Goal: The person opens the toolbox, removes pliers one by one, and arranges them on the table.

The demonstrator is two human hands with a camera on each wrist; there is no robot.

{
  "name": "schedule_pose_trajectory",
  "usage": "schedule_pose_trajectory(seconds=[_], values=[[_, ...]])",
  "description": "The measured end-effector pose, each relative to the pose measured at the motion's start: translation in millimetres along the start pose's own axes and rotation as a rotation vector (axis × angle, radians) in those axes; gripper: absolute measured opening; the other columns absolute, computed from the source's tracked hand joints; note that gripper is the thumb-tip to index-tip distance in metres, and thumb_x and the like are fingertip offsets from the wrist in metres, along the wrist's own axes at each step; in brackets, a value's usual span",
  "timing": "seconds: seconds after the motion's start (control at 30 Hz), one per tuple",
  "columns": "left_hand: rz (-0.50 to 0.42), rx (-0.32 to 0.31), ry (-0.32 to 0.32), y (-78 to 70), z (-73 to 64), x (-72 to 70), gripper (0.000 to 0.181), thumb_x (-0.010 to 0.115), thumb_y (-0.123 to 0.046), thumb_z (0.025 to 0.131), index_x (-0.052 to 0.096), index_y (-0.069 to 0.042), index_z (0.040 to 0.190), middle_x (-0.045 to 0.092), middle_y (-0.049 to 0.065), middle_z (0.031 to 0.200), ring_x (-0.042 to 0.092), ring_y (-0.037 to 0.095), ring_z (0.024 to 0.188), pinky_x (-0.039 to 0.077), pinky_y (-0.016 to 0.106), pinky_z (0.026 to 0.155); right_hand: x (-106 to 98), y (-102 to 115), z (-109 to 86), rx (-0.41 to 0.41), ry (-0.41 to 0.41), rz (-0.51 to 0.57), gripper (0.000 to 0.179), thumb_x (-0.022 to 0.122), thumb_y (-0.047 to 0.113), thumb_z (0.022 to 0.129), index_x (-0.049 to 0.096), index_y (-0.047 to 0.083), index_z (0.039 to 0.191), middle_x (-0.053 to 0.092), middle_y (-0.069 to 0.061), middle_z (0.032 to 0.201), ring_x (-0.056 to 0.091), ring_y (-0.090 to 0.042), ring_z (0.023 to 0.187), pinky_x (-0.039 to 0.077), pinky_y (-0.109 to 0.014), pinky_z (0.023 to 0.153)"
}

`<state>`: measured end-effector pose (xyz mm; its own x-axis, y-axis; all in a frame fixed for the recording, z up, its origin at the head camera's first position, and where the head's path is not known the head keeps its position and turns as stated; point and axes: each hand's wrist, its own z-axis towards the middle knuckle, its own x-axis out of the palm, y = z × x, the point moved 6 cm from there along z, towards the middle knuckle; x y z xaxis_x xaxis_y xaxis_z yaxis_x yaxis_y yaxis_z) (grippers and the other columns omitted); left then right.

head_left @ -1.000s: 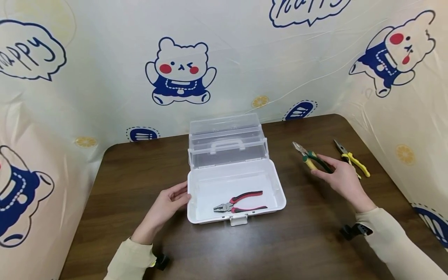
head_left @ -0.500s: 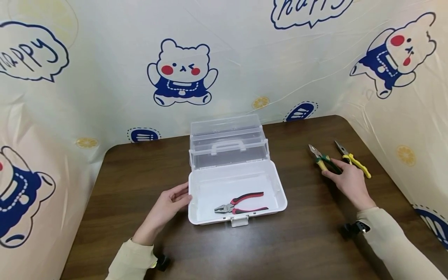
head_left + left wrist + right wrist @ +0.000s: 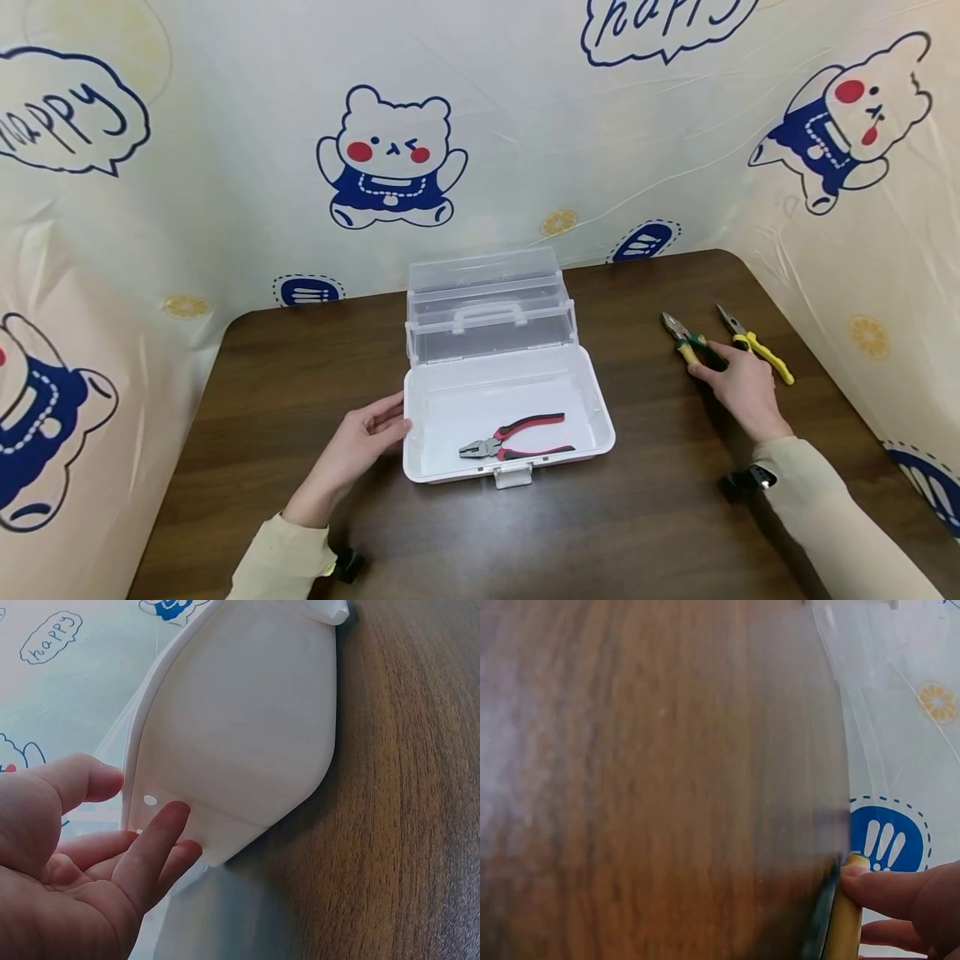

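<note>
A white toolbox (image 3: 600, 417) with a raised clear lid (image 3: 491, 308) stands mid-table. Red-and-black pliers (image 3: 491, 446) lie inside it, handles spread. My left hand (image 3: 363, 442) grips the box's left edge; in the left wrist view the thumb is at the rim and the fingers (image 3: 154, 851) are against the outer wall. To the right, my right hand (image 3: 746, 390) holds green-and-yellow pliers (image 3: 681, 335) by the handles, head pointing away. The right wrist view shows the thumb on the yellow handle (image 3: 845, 922). Whether these pliers touch the table cannot be told.
Yellow-and-black long-nose pliers (image 3: 765, 354) lie just right of my right hand, near the table's right edge. The dark wooden table (image 3: 600, 533) is bordered by a patterned curtain (image 3: 525, 150) at the back and both sides. A latch (image 3: 513, 477) juts from the box front.
My right hand has moved right with the green-and-yellow pliers, closer to the yellow-and-black ones, and has barely shifted in the last half second. The left hand and box stay put.
</note>
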<state>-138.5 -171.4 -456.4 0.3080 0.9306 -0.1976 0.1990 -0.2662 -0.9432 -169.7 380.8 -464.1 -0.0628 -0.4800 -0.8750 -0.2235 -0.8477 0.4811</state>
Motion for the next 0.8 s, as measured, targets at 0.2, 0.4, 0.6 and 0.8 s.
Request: schedule_pose_trajectory(seconds=[0.2, 0.4, 0.6, 0.8], values=[[-0.009, 0.001, 0.003, 0.3, -0.3, -0.3, 0.058, 0.067, -0.008, 0.102, 0.045, 0.007, 0.153, 0.056, 0.031, 0.144, 0.063, 0.037, 0.126, 0.061, 0.034, 0.091, 0.8, 1.7, 0.6, 0.021, 0.009, -0.021, 0.064, 0.074, 0.030, 0.097, 0.053, -0.007, 0.144, 0.048, -0.046, 0.138, 0.050, -0.067, 0.114, 0.045, -0.071, 0.082], [-0.004, 0.003, 0.003, 0.4, -1.0, -1.1, 0.058, 0.067, -0.008, 0.102, 0.044, 0.007, 0.153, 0.056, 0.031, 0.144, 0.064, 0.036, 0.125, 0.061, 0.034, 0.090, 1.4, 2.0, 1.2, 0.023, 0.055, -0.012, 0.066, 0.072, 0.032, 0.098, 0.050, -0.008, 0.147, 0.046, -0.046, 0.141, 0.049, -0.066, 0.117, 0.045, -0.076, 0.085], [-0.015, 0.000, -0.003, 2.2, 0.1, -1.4, 0.057, 0.067, -0.006, 0.102, 0.045, 0.007, 0.153, 0.056, 0.032, 0.144, 0.063, 0.037, 0.126, 0.061, 0.033, 0.090, 3.5, 5.2, -1.7, -0.030, 0.072, -0.036, 0.064, 0.066, 0.029, 0.100, 0.048, -0.012, 0.147, 0.047, -0.044, 0.141, 0.047, -0.066, 0.122, 0.042, -0.079, 0.090], [-0.013, 0.010, 0.005, 1.9, 0.7, -1.3, 0.057, 0.066, -0.007, 0.102, 0.044, 0.008, 0.153, 0.056, 0.032, 0.144, 0.062, 0.038, 0.126, 0.061, 0.033, 0.090, 3.2, 5.7, -3.4, -0.046, 0.058, -0.022, 0.064, 0.066, 0.029, 0.101, 0.048, -0.013, 0.146, 0.048, -0.044, 0.141, 0.048, -0.065, 0.122, 0.043, -0.076, 0.093]])
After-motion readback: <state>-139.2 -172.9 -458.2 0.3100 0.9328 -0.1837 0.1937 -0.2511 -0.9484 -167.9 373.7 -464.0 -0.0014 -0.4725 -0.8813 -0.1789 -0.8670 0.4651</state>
